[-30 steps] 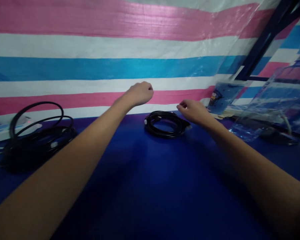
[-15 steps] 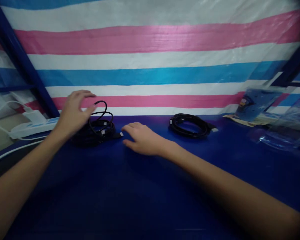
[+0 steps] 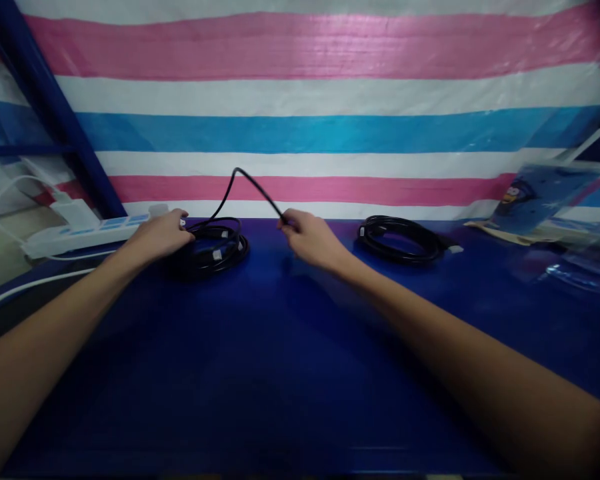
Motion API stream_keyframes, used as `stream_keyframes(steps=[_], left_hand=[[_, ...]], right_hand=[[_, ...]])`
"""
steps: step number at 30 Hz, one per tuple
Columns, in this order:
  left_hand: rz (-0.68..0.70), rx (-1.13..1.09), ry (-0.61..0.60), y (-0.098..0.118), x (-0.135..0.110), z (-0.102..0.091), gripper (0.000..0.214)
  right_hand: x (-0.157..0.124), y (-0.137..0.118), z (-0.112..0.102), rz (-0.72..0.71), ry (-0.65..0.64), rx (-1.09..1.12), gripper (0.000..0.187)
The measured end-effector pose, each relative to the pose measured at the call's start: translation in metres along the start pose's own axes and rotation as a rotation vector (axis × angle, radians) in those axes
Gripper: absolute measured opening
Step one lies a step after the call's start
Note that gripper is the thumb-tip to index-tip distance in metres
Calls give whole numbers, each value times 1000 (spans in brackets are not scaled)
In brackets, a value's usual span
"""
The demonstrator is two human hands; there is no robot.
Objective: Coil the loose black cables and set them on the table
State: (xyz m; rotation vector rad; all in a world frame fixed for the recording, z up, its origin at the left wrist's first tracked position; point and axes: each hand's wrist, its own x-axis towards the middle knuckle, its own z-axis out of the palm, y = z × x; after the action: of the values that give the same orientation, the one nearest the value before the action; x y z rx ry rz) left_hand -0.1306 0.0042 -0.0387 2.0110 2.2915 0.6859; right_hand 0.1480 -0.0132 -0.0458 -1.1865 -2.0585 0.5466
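My right hand (image 3: 313, 239) is closed in a pinch around one end of a black cable (image 3: 257, 185). That length bends up in a peak and drops leftward to a black cable coil (image 3: 205, 250) lying on the blue table. At the left edge of this coil, my left hand (image 3: 163, 235) has its thumb and fingers drawn together on the cable, a small whitish piece showing at the fingertips. Pale connector tips and a white tag lie among the loops. Both palms are hidden.
Another black cable coil (image 3: 403, 240) rests to the right of my right hand. A white power strip (image 3: 100, 233) with a plugged-in charger stands at the left. Clear plastic packaging (image 3: 545, 200) sits far right. A striped sheet (image 3: 305, 133) hangs behind the blue table (image 3: 290, 373).
My right hand has taken hold of the cable end and pulled it up and to the right. My left hand has come down to the coil and closed. The view has shifted slightly.
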Motion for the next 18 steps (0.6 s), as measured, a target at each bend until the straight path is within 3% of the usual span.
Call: stream_keyframes(steps=[2, 4, 8, 10, 12, 15, 16, 18], left_hand=[[-9, 68, -19, -1, 1, 4, 63], [58, 93, 0, 3, -1, 4, 61], [188, 17, 166, 21, -11, 4, 58], [158, -152, 219, 31, -18, 2, 52], [87, -489, 154, 42, -24, -4, 51], [-3, -1090, -60, 62, -31, -22, 66], [-29, -1226, -121, 71, -33, -30, 65], [-56, -1294, -194, 92, -37, -46, 41]], right_hand=[[7, 4, -12, 94, 28, 395, 20], [11, 5, -24, 73, 115, 681, 17], [14, 4, -45, -20, 389, 761, 7], [13, 1, -54, -29, 453, 744, 23], [10, -3, -60, -53, 418, 731, 32], [4, -13, -60, -147, 251, 591, 27], [1, -16, -57, -193, 185, 521, 24], [-2, -24, -50, -278, 71, 410, 23]])
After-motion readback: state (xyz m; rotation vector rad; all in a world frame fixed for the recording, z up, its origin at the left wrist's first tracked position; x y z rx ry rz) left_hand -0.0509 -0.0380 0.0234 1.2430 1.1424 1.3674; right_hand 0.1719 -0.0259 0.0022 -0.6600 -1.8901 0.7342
